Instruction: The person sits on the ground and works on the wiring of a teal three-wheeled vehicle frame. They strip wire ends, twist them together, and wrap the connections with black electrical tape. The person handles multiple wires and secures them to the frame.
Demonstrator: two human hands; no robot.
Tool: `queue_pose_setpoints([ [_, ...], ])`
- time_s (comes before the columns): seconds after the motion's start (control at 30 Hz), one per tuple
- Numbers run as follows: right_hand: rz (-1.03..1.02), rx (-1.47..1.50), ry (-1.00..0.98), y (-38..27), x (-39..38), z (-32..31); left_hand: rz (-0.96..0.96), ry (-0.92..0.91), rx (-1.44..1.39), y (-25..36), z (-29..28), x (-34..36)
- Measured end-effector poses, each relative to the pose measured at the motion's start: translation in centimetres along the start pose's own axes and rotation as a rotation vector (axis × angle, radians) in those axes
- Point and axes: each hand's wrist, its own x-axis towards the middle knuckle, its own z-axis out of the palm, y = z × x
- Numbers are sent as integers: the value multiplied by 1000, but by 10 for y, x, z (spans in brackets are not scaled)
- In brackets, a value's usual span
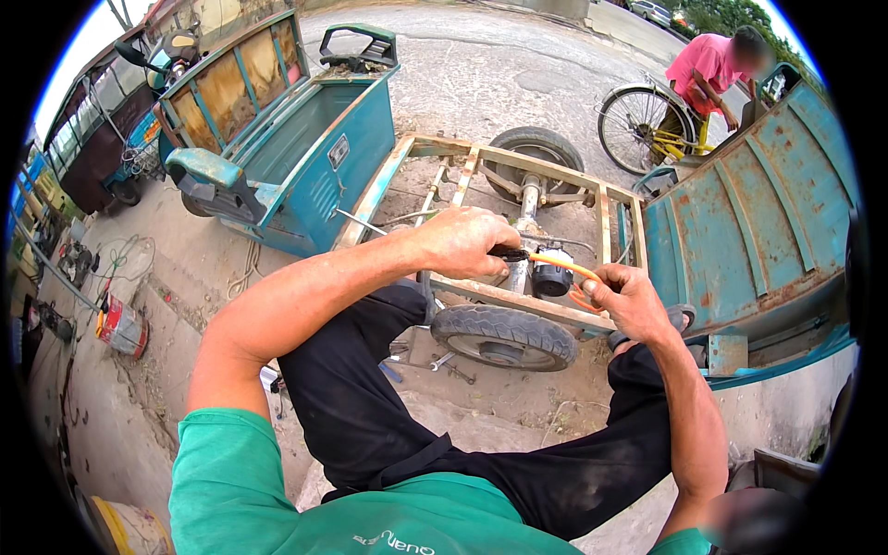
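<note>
An orange cable runs between my two hands above the bare metal frame of a cargo tricycle. My right hand pinches it between thumb and fingers, and the cable curves down in a loop there. At its other end, my left hand is closed with its fingertips at the cable's dark end; exactly what they grip is partly hidden. Just below the cable sits a round black motor beside the rear axle. The tan frame spans between a near wheel and a far wheel.
A blue-green tricycle cab body stands at the left. On the right a rusty blue cargo bed is tilted up. Wrenches lie on the ground by my knees. Behind, a person in pink bends beside a yellow bicycle.
</note>
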Motion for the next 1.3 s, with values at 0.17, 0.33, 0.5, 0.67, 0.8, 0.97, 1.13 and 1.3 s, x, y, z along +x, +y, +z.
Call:
queue_pose_setpoints([
  [0.17,-22,-32,-145,-12,-2,6,137,174,160,3,1,0],
  [0.33,-10,137,-212,-36,-6,21,323,222,224,14,5,7],
  [0.5,58,219,-277,-43,-7,29,443,256,235,24,11,16],
  [0.67,171,357,-323,-38,-3,30,507,316,313,26,13,20],
  [0.8,205,417,-322,-32,-1,32,527,330,383,29,13,21],
  [0.97,225,392,-333,-25,1,34,520,319,455,28,13,19],
  [1.13,231,310,-393,-32,-4,31,546,228,477,27,15,17],
  [1.3,271,623,-423,-39,-6,39,587,286,487,34,10,11],
])
